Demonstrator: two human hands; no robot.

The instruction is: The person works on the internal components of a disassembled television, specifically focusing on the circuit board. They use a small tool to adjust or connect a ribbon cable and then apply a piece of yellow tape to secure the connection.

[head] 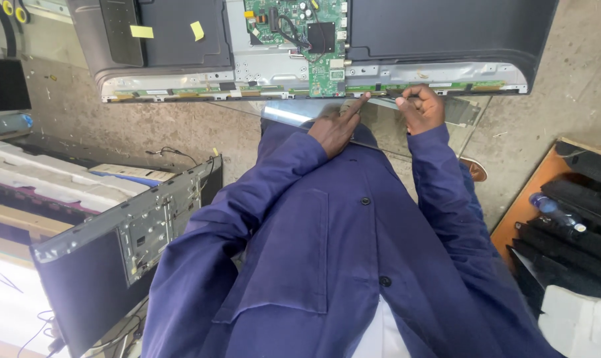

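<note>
A blue coat (327, 252) fills the foreground. Beyond it, the left hand (335, 126) rests fingers spread on a thin strip (294, 114). The right hand (420, 106) pinches the panel's (314, 83) lower edge (circuit board (307, 30) exposed above).

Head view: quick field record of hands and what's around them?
left hand: fingers on lower edge of open TV
right hand: pinching at the same edge, contents unclear
board: green, exposed, centre of TV back
notes: two yellow, on back cover
second panel: leaning, lower left
bottle: lying at right
</note>
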